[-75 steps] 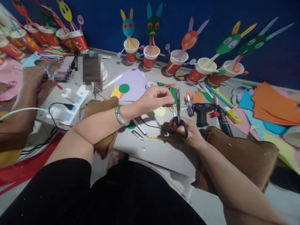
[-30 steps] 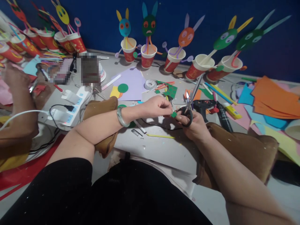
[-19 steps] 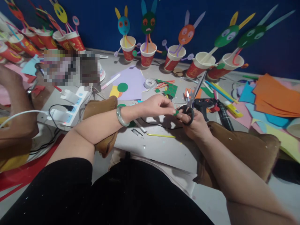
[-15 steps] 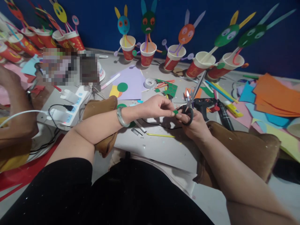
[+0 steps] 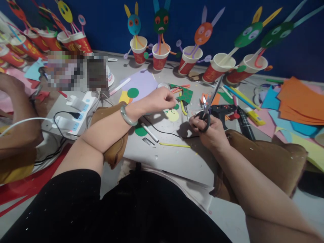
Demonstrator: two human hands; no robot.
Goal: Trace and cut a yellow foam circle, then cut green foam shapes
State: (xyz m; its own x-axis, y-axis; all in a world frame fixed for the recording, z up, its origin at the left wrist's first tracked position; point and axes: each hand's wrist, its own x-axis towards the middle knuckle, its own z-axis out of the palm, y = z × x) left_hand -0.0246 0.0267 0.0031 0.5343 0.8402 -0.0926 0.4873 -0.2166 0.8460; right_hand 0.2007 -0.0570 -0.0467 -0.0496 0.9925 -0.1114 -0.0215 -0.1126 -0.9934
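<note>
My right hand (image 5: 211, 131) is wrapped round the black handles of a pair of scissors (image 5: 205, 118), whose blades point up and away to the right. My left hand (image 5: 160, 100), with a jade bangle on its wrist, hovers to the left over the grey table (image 5: 174, 158). Its fingers are curled in a pinch. A small green paper disc (image 5: 176, 106) sits right at its fingertips; I cannot tell whether they hold it. A pale yellow paper circle (image 5: 172, 115) lies just below.
Red paper cups with rabbit figures (image 5: 160, 59) line the blue wall. A glue gun (image 5: 222, 110), a marker (image 5: 149, 132), a purple sheet (image 5: 141, 83), a power strip (image 5: 76, 116) and orange paper (image 5: 301, 101) lie about. Another person's arm (image 5: 17, 114) works at left.
My hands met over a small green cut piece, then parted. My left hand has moved left and up towards the yellow circle. The scissors stay in my right hand.
</note>
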